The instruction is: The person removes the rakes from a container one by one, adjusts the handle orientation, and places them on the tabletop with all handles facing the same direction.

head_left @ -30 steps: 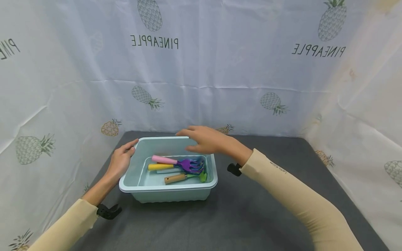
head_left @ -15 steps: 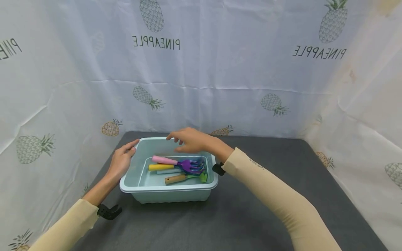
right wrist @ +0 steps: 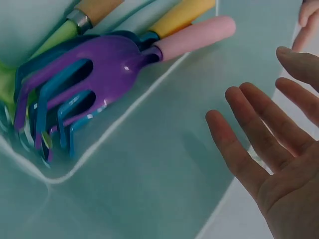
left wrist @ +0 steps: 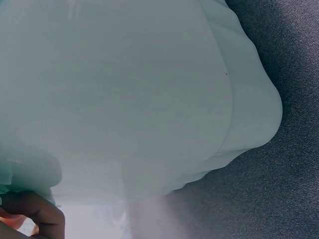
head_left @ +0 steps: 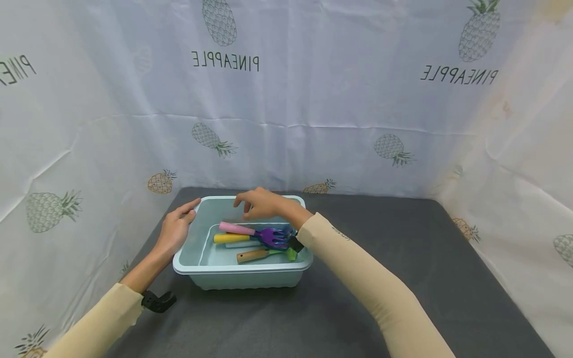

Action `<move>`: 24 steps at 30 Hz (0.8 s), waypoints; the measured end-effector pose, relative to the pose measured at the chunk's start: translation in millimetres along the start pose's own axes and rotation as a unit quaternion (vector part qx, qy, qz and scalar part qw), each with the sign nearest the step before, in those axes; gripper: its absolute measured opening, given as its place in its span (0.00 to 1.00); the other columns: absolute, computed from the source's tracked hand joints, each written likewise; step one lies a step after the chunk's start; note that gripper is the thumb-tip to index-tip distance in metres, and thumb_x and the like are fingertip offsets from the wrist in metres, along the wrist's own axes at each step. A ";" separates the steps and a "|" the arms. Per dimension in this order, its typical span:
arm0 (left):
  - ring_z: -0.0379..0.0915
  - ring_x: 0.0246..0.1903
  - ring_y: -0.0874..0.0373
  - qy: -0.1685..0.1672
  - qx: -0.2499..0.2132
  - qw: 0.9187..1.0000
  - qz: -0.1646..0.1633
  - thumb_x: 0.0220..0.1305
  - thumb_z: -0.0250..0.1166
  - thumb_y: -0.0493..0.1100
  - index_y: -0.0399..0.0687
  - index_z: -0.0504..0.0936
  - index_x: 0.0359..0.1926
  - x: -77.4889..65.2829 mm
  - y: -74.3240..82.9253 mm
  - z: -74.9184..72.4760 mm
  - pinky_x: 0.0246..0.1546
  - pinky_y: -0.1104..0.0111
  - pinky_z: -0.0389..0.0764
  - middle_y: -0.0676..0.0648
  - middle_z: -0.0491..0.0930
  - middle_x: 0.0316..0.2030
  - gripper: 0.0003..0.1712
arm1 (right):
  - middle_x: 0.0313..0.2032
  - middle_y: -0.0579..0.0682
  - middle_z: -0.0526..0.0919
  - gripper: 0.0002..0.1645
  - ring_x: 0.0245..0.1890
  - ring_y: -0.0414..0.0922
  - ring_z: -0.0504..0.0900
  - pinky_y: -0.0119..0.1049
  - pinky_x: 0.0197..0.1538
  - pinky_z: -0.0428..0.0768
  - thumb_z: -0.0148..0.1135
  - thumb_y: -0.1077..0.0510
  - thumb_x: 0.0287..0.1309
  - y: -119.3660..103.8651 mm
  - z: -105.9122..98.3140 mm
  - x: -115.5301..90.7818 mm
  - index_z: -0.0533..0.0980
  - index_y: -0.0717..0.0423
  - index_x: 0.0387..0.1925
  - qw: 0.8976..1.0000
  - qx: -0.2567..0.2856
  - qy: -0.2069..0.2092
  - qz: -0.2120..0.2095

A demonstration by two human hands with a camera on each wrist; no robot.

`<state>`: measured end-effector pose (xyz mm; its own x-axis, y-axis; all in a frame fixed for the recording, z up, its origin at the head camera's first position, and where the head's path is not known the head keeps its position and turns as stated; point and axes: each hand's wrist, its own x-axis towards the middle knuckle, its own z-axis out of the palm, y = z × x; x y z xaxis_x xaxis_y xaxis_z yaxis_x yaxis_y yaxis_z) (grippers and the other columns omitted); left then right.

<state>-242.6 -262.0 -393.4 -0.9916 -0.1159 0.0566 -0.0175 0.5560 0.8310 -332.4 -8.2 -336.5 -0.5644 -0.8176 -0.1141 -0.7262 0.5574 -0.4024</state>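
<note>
A pale blue-green plastic tub [head_left: 243, 269] stands on the dark table. My left hand [head_left: 173, 229] grips its left rim, with the thumb toward the inside and curled fingers at the outer wall. Over the tub's far part hovers my right hand [head_left: 264, 205], fingers loosely bent and holding nothing. Inside the tub lies a purple garden hand fork [right wrist: 109, 62] with a pink handle. Beneath it are a blue-headed garden fork with a yellow handle [head_left: 230, 238] and a green-headed tool with a wooden handle [head_left: 251, 255]. A light-blue handle shows partly between them.
Dark grey cloth covers the table [head_left: 385, 258] around the tub. A white pineapple-print curtain [head_left: 286, 99] hangs behind and along both sides. Black bands are worn at both wrists.
My right hand has moved left and slightly lower over the tub, its fingers bending a little more. The left hand keeps its hold on the rim, and the tools lie still.
</note>
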 end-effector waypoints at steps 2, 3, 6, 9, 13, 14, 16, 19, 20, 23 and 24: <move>0.52 0.78 0.34 0.000 -0.001 1.000 -0.002 0.84 0.41 0.49 0.50 0.60 0.80 -0.3 0.3 0.2 0.75 0.37 0.58 0.37 0.58 0.79 0.29 | 0.54 0.53 0.87 0.27 0.55 0.48 0.84 0.39 0.55 0.84 0.62 0.55 0.70 0.2 3.4 3.7 0.74 0.51 0.68 1.000 0.005 -0.005 0.010; 0.52 0.78 0.34 -0.001 -0.002 1.000 -0.004 0.84 0.41 0.49 0.50 0.60 0.80 -0.4 0.3 0.2 0.75 0.37 0.58 0.37 0.58 0.79 0.29 | 0.54 0.53 0.87 0.27 0.55 0.48 0.84 0.39 0.55 0.84 0.62 0.55 0.70 0.1 4.9 5.3 0.74 0.51 0.68 1.000 0.008 -0.006 0.014; 0.52 0.79 0.35 0.000 -0.004 1.000 -0.007 0.84 0.41 0.48 0.50 0.60 0.80 -0.6 1.4 0.8 0.76 0.38 0.57 0.37 0.58 0.79 0.29 | 0.54 0.53 0.87 0.28 0.55 0.48 0.83 0.39 0.55 0.84 0.63 0.55 0.69 0.1 8.5 9.1 0.74 0.51 0.68 1.000 0.015 -0.008 0.024; 0.52 0.79 0.35 0.001 -0.003 1.000 -0.006 0.84 0.41 0.48 0.50 0.61 0.80 -0.3 2.4 1.0 0.76 0.38 0.57 0.37 0.58 0.79 0.29 | 0.54 0.53 0.86 0.28 0.55 0.47 0.83 0.39 0.55 0.84 0.65 0.55 0.69 1.4 12.7 12.7 0.75 0.51 0.68 0.999 0.019 -0.009 0.030; 0.51 0.79 0.35 0.002 0.001 1.000 -0.004 0.84 0.42 0.47 0.49 0.61 0.80 0.1 2.3 0.6 0.77 0.39 0.56 0.37 0.58 0.79 0.29 | 0.55 0.53 0.86 0.26 0.55 0.47 0.82 0.37 0.55 0.83 0.65 0.55 0.69 3.1 19.2 16.9 0.76 0.51 0.66 0.999 0.018 -0.014 0.037; 0.51 0.79 0.35 0.003 0.002 1.000 -0.004 0.84 0.42 0.47 0.49 0.61 0.80 0.3 2.0 0.5 0.77 0.39 0.55 0.37 0.58 0.79 0.29 | 0.55 0.53 0.86 0.26 0.55 0.46 0.82 0.36 0.54 0.83 0.65 0.55 0.69 3.3 20.7 18.0 0.76 0.51 0.66 0.999 0.017 -0.017 0.038; 0.51 0.79 0.35 0.004 0.002 1.000 -0.002 0.84 0.42 0.47 0.49 0.61 0.80 0.5 1.2 0.1 0.77 0.39 0.56 0.37 0.58 0.79 0.29 | 0.55 0.53 0.86 0.25 0.55 0.46 0.82 0.36 0.54 0.83 0.65 0.55 0.69 3.1 23.4 19.7 0.76 0.51 0.66 0.999 0.017 -0.020 0.044; 0.51 0.79 0.35 0.003 0.001 1.000 0.001 0.84 0.42 0.47 0.49 0.61 0.80 0.5 0.6 -0.2 0.76 0.39 0.56 0.37 0.58 0.79 0.29 | 0.55 0.52 0.86 0.26 0.55 0.46 0.83 0.36 0.55 0.83 0.67 0.55 0.68 2.7 27.4 22.2 0.76 0.50 0.66 0.998 0.021 -0.026 0.054; 0.51 0.79 0.35 0.003 0.001 1.000 0.002 0.84 0.42 0.46 0.49 0.61 0.80 0.6 0.4 -0.3 0.76 0.39 0.56 0.37 0.58 0.79 0.29 | 0.56 0.52 0.86 0.26 0.56 0.45 0.83 0.35 0.55 0.83 0.67 0.55 0.68 2.8 28.8 23.1 0.76 0.50 0.66 0.998 0.023 -0.028 0.056; 0.52 0.79 0.36 0.001 -0.001 1.000 0.002 0.84 0.42 0.47 0.50 0.61 0.80 0.3 0.2 -0.6 0.76 0.39 0.57 0.37 0.58 0.79 0.29 | 0.57 0.52 0.85 0.27 0.57 0.44 0.83 0.35 0.56 0.84 0.67 0.54 0.68 3.2 32.9 25.3 0.76 0.49 0.66 0.997 0.026 -0.034 0.063; 0.52 0.79 0.36 0.001 -0.002 1.000 0.002 0.84 0.42 0.47 0.50 0.61 0.80 0.2 0.0 -0.8 0.76 0.39 0.57 0.37 0.59 0.79 0.29 | 0.58 0.52 0.85 0.27 0.57 0.44 0.83 0.35 0.56 0.84 0.67 0.55 0.68 3.7 34.1 26.0 0.76 0.49 0.67 0.997 0.026 -0.036 0.064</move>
<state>-242.6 -262.7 -393.0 -0.9913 -0.1164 0.0607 -0.0139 0.5528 0.8332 -336.4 -32.3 -371.9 -0.6203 -0.7494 -0.2314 -0.6277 0.6513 -0.4264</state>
